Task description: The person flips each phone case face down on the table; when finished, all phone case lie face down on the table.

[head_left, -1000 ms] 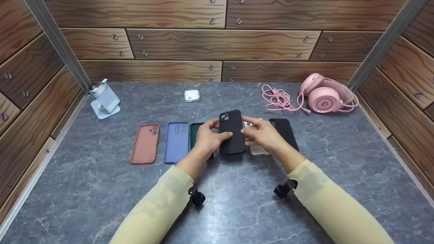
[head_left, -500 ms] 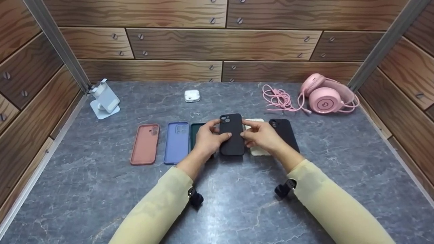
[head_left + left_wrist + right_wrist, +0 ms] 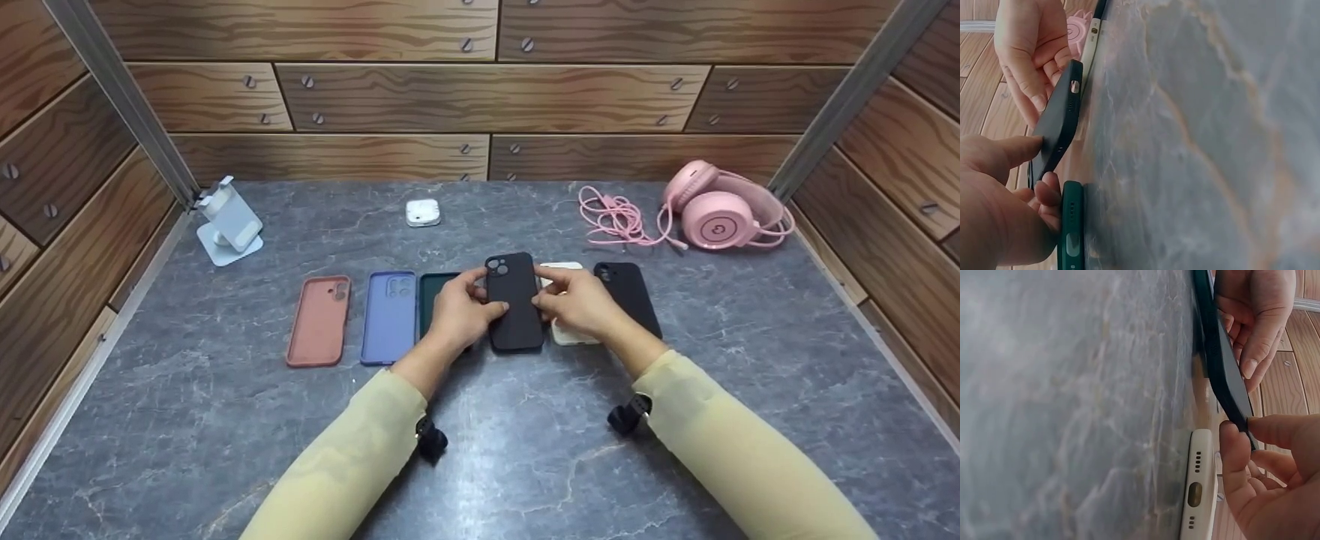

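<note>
Between both hands is a black phone case (image 3: 516,322), back side up, with its camera cutout at the far left corner. My left hand (image 3: 459,309) grips its left edge, thumb on the back and fingers beneath. Its right edge is pinched by my right hand (image 3: 581,300). In the left wrist view the black case (image 3: 1060,124) is tilted and raised a little off the table, its port opening showing. A dark green case (image 3: 431,296) lies partly hidden under the left hand. Under the right hand lies a white case (image 3: 570,335), partly covered.
A pink case (image 3: 319,322) and a blue case (image 3: 388,319) lie at left in the row, a second black case (image 3: 634,296) at its right end. Behind stand a light blue phone stand (image 3: 234,221), a white earphone case (image 3: 423,213) and pink headphones (image 3: 718,217) with a coiled cable.
Both hands have lowered the black case slightly toward the near side, and it looks flatter now. Their hold on it stays the same. The other cases have not moved.
</note>
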Demonstrator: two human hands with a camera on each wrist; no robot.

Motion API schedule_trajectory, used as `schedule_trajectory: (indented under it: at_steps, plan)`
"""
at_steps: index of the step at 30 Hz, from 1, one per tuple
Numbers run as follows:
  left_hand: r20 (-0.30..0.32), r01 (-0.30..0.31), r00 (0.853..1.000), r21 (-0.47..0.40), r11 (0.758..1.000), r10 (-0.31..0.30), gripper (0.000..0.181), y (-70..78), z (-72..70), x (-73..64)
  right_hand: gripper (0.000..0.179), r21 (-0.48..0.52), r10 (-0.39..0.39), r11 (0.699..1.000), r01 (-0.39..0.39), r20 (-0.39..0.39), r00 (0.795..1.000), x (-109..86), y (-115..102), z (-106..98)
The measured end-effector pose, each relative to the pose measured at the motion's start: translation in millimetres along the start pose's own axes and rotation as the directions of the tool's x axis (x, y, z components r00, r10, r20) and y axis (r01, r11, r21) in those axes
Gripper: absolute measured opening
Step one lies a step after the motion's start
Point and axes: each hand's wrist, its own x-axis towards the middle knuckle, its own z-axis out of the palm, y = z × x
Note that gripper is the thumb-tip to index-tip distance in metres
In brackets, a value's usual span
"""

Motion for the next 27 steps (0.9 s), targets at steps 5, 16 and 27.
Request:
schedule_trajectory:
  at_steps: [5, 16, 27]
  plan:
    - [-0.011, -0.009, 1.0, 0.02, 1.0, 0.01, 0.064, -1.9, 1.5, 0.8, 0.06, -0.085, -0.019, 0.996, 0.018, -0.017, 1.0, 1.1, 0.7, 1.6]
    - [0.0, -0.016, 1.0, 0.119, 0.993, 0.016, 0.063, -3.2, 1.8, 1.5, 0.058, -0.127, -0.019, 0.992, 0.017, -0.019, 1.0, 4.8, 7.1, 4.2]
    - [-0.005, -0.029, 1.0, 0.18, 0.983, 0.03, 0.062, -1.9, 2.3, 1.2, 0.059, -0.108, -0.012, 0.994, 0.012, -0.007, 1.0, 6.2, 7.6, 5.8]
